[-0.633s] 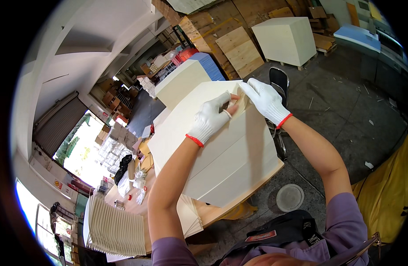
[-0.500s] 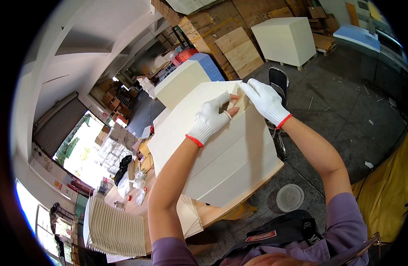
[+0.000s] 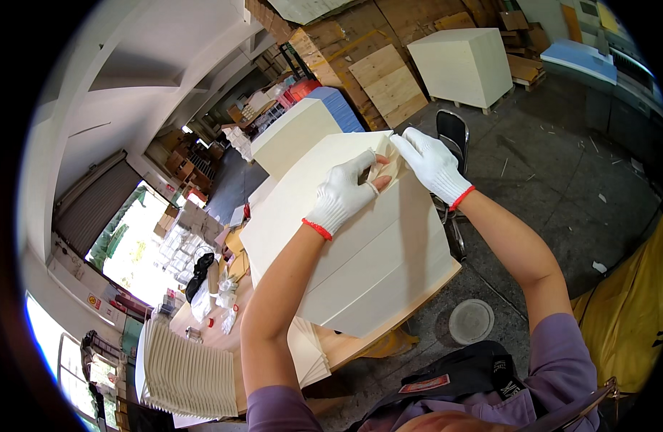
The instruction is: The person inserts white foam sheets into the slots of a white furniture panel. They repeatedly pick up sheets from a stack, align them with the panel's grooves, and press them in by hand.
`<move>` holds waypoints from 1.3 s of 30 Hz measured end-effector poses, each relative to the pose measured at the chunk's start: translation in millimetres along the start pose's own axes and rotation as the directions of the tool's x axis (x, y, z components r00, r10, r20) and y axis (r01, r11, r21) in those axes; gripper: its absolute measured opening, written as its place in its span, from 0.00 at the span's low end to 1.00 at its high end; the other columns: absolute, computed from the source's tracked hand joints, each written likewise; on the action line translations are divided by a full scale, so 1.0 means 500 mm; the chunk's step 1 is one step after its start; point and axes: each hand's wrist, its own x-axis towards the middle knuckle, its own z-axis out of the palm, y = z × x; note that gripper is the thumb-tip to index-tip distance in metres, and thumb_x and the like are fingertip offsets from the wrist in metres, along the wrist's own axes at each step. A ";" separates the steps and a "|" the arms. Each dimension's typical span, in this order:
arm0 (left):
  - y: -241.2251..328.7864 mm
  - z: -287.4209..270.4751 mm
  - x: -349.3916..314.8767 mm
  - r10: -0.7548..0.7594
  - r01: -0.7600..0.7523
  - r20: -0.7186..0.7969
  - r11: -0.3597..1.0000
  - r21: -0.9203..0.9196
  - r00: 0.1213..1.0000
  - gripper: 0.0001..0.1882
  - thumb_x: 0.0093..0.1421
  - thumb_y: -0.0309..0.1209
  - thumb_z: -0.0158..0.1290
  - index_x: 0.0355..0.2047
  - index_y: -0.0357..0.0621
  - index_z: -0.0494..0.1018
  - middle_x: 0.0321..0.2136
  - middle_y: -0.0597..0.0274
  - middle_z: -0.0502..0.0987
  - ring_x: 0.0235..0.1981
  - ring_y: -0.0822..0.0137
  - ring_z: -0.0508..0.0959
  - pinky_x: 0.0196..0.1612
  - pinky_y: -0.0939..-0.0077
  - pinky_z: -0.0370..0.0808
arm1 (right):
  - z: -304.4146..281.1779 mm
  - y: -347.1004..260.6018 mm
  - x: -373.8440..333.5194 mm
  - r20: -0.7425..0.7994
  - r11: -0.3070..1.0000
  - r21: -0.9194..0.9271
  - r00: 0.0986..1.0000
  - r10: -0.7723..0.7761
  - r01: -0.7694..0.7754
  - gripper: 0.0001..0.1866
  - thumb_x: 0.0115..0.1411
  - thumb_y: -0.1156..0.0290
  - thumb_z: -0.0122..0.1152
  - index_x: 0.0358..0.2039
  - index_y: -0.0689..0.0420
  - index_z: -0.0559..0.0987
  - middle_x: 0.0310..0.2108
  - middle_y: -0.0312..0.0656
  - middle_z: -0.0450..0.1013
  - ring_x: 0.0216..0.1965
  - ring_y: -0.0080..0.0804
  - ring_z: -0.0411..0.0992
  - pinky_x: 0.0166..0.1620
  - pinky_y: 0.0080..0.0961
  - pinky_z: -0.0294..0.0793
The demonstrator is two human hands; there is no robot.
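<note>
A tall stack of cream paper sheets point(image 3: 367, 270) stands on a wooden table point(image 3: 346, 348). Both my hands are at its far right corner, in white knitted gloves with red cuffs. The bare thumb and forefinger of my left hand point(image 3: 342, 194) curl round the edge of some top sheets point(image 3: 395, 171), bent up at the corner. My right hand point(image 3: 432, 164) grips the tip of that corner, its fingers pressed together. How many sheets are between the fingers cannot be made out.
Fanned cream sheets point(image 3: 187, 371) lie at the table's near left, a smaller pile point(image 3: 311, 353) beside the stack. Another cream stack point(image 3: 295, 137) stands beyond. A black chair point(image 3: 454, 131) is close behind my right hand. Farther off is a paper pallet point(image 3: 465, 68).
The bent sheets at the corner have shifted slightly between my fingers. Both hands stay in nearly the same place.
</note>
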 end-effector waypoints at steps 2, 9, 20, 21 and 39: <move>0.008 -0.001 -0.001 -0.010 0.010 0.006 1.000 -0.016 1.000 0.17 0.62 0.37 0.59 0.50 0.50 0.77 0.34 0.60 0.80 0.35 0.69 0.78 0.43 0.71 0.74 | -0.001 0.002 0.000 -0.010 1.000 -0.006 1.000 0.003 -0.003 0.27 0.69 0.42 0.43 0.34 0.58 0.71 0.29 0.55 0.72 0.35 0.58 0.71 0.37 0.45 0.67; 0.027 -0.011 -0.005 -0.056 0.057 0.031 0.997 -0.044 0.998 0.17 0.61 0.38 0.60 0.51 0.51 0.76 0.33 0.60 0.80 0.35 0.69 0.78 0.43 0.71 0.74 | 0.001 0.010 0.002 -0.026 1.000 0.012 1.000 -0.003 0.004 0.28 0.69 0.42 0.44 0.32 0.58 0.71 0.28 0.55 0.71 0.34 0.57 0.71 0.37 0.45 0.67; 0.024 -0.010 -0.010 -0.001 0.000 -0.029 0.999 -0.045 1.000 0.14 0.67 0.32 0.48 0.52 0.52 0.76 0.30 0.61 0.77 0.32 0.69 0.75 0.42 0.72 0.73 | -0.007 -0.011 -0.005 -0.004 0.996 0.068 0.999 0.054 -0.053 0.27 0.69 0.42 0.46 0.33 0.57 0.72 0.27 0.52 0.72 0.32 0.52 0.71 0.37 0.40 0.68; 0.024 -0.010 -0.010 -0.007 0.006 -0.032 0.999 -0.037 0.999 0.14 0.68 0.32 0.47 0.52 0.51 0.76 0.30 0.61 0.77 0.32 0.69 0.75 0.42 0.72 0.73 | -0.004 -0.005 -0.004 -0.009 0.997 0.064 0.999 0.050 -0.049 0.27 0.69 0.42 0.46 0.33 0.57 0.72 0.27 0.51 0.72 0.31 0.51 0.71 0.37 0.40 0.68; 0.005 0.018 -0.026 0.224 -0.183 -0.110 0.938 0.294 0.968 0.21 0.56 0.30 0.57 0.52 0.58 0.76 0.39 0.53 0.82 0.40 0.53 0.82 0.43 0.62 0.77 | -0.059 -0.008 -0.011 0.007 0.999 -0.020 0.999 0.034 -0.034 0.28 0.68 0.43 0.42 0.34 0.57 0.74 0.27 0.50 0.74 0.35 0.51 0.75 0.38 0.44 0.69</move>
